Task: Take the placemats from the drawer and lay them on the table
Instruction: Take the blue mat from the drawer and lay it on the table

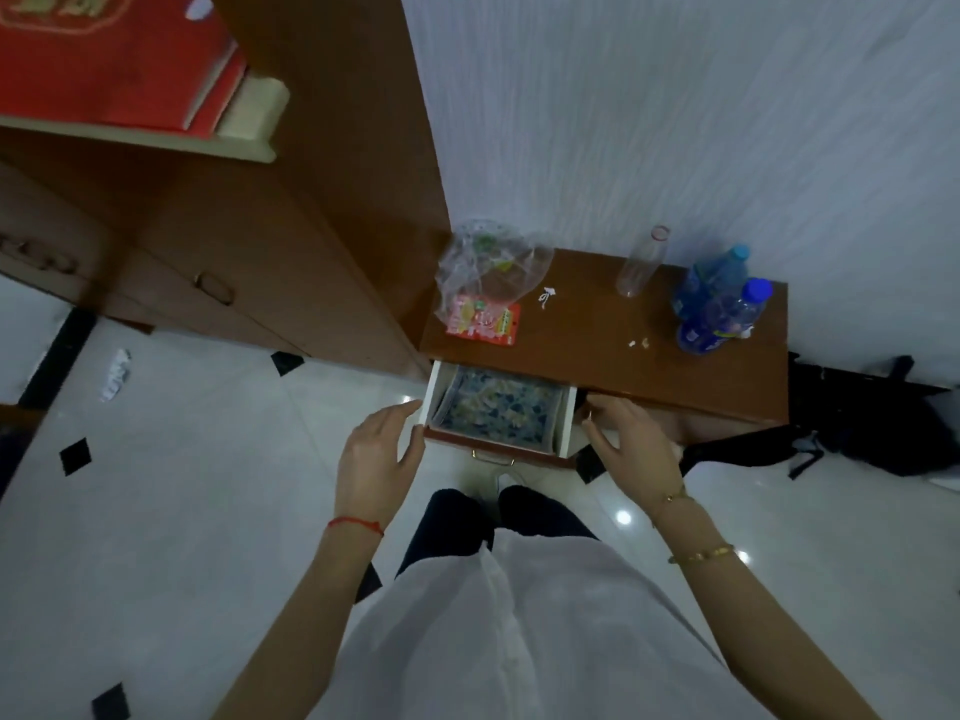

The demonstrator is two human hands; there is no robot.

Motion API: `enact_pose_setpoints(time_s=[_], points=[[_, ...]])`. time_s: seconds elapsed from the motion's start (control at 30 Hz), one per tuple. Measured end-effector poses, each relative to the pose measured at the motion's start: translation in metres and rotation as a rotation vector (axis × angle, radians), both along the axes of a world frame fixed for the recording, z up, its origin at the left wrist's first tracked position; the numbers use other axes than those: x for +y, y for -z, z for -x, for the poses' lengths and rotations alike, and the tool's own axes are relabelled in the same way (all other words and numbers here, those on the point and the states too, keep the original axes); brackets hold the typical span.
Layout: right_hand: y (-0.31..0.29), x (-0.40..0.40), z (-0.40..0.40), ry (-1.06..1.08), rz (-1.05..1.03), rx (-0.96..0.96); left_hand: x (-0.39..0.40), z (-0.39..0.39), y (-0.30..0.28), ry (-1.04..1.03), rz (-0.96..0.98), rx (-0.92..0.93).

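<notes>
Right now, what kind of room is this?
Probably a room in a home, maybe a bedroom. There is a small wooden side table with water bottles on it, a tall wooden cupboard, and a shiny tiled floor.

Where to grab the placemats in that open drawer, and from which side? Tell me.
Probably from above, at the two short edges of the placemats. They lie flat in the open drawer, filling it nearly wall to wall, so only the top is free. The left hand and right hand are on either side; slip fingertips down at the left edge, where the stack curls up slightly.
</notes>
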State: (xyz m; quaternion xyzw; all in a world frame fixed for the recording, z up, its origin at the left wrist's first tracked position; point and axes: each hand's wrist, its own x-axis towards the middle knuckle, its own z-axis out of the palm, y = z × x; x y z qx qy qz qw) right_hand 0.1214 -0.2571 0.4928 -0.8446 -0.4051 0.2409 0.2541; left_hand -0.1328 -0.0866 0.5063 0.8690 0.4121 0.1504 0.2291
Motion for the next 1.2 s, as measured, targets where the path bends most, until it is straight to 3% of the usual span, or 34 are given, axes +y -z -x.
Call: enact_pose_setpoints(time_s=[0.33,0.8,1.07,1.2], points=[[0.103,0.059,0.025,0.272,0.116,0.182,0.091,-0.043,0.105,0.154,0.171,0.081],[0.360,0.105,0.016,0.316,0.310,0.352,0.118,-0.089,0.369,0.140,0.442,0.228],[0.431,0.115,0.002,0.434,0.488,0.389,0.127,-0.094,0.432,0.080,0.497,0.490],[0.441,0.117,0.007,0.506,0.542,0.387,0.126,-0.096,0.442,0.045,0.504,0.485]])
